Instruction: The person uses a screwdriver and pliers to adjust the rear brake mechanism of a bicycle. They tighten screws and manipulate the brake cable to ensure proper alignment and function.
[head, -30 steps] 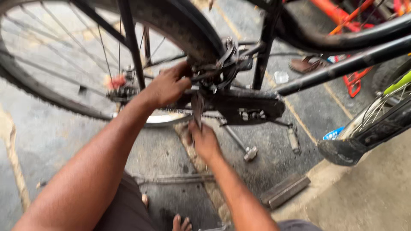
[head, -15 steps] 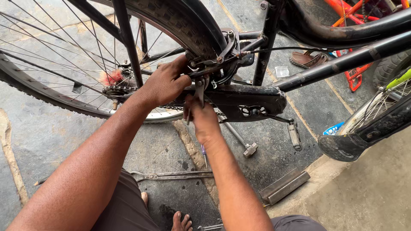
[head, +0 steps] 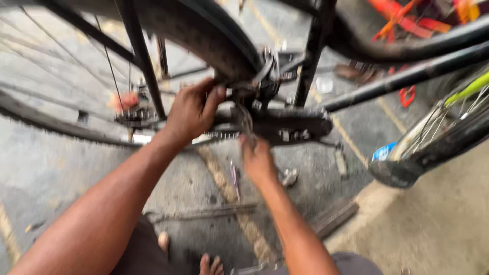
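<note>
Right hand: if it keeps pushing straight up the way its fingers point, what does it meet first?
Most likely the black chain guard, just above the right hand and its thin metal tool. The picture is blurred, so depth is uncertain.

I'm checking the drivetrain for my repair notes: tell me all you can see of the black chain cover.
The chain cover is a long black guard, dull and plastic-looking, lying level below the frame, with small pale bolts on its lower edge. Its left end hides behind the right hand, which reaches up to it; the left hand grips the parts just beside it. Blur hides finer detail.
</note>
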